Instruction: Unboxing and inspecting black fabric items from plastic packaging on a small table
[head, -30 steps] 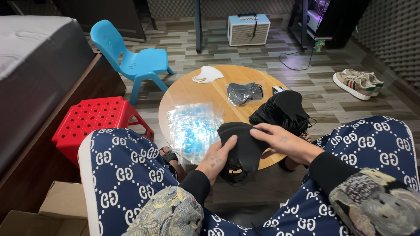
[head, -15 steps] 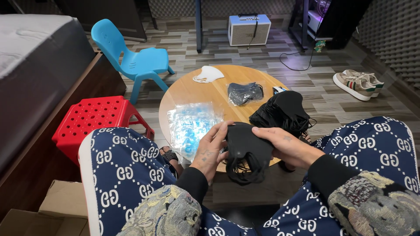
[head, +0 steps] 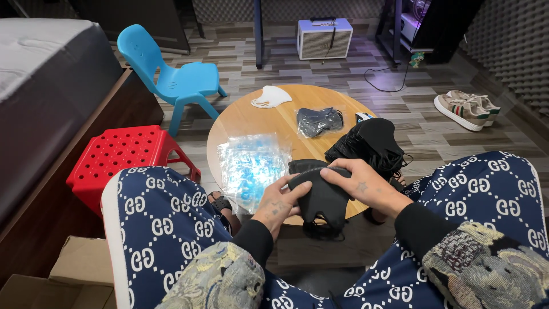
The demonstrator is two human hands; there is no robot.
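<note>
Head view: we see the left hand (head: 278, 201) and right hand (head: 359, 184) both holding one black cloth face mask (head: 321, 193) just over the near edge of the round wooden bench (head: 269, 123). Left hand fingers pinch the mask's left side; right hand fingers curl over its top edge, pressed on the fabric. Mask straps hang down below the bench edge. Just right of the hands, at the bench's right edge, a heap of black cloth masks (head: 370, 143). At the near-left edge, a pile of clear plastic bags (head: 251, 165). Mid-bench, a dark mask in a clear wrapper (head: 319, 121). At the far edge, a white cup-shaped mask (head: 271, 96). On the floor left: a red plastic stool (head: 126, 154) and a blue plastic chair (head: 171, 80).
</note>
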